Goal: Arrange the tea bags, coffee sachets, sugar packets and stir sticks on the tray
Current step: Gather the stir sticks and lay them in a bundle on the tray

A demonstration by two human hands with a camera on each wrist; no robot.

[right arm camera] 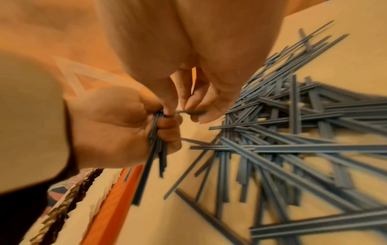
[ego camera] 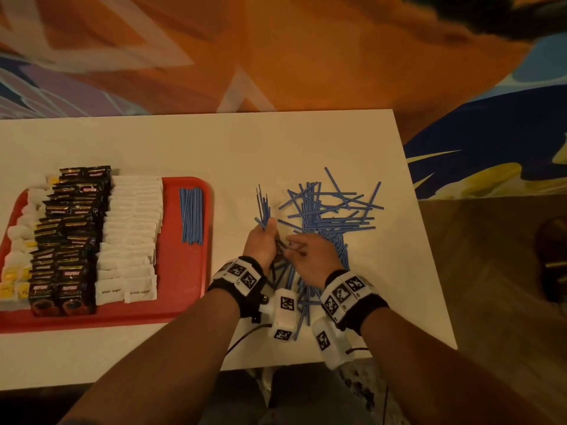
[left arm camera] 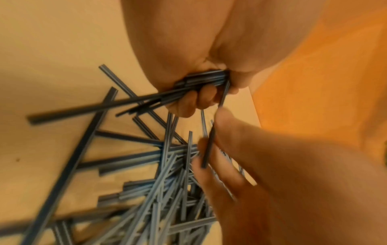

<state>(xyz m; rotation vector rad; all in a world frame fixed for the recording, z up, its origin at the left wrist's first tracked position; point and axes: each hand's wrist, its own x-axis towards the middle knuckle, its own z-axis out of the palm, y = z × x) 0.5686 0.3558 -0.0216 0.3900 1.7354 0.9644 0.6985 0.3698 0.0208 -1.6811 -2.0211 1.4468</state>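
A red tray (ego camera: 181,271) on the white table (ego camera: 214,142) holds rows of tea bags (ego camera: 21,237), black coffee sachets (ego camera: 70,234) and white sugar packets (ego camera: 132,234). A neat bunch of blue stir sticks (ego camera: 190,219) lies at the tray's right end. Right of the tray, my left hand (ego camera: 270,231) grips a bundle of stir sticks (left arm camera: 205,79) that fans out upward. My right hand (ego camera: 294,246) pinches one stir stick (right arm camera: 190,112) right beside that bundle. Both hands hover at the near-left edge of a loose pile of stir sticks (ego camera: 325,216).
The table's right edge (ego camera: 423,240) runs just past the loose pile. Wood floor and a dark shoe (ego camera: 552,256) show on the right. A patterned orange surface (ego camera: 306,56) lies beyond the table's far edge.
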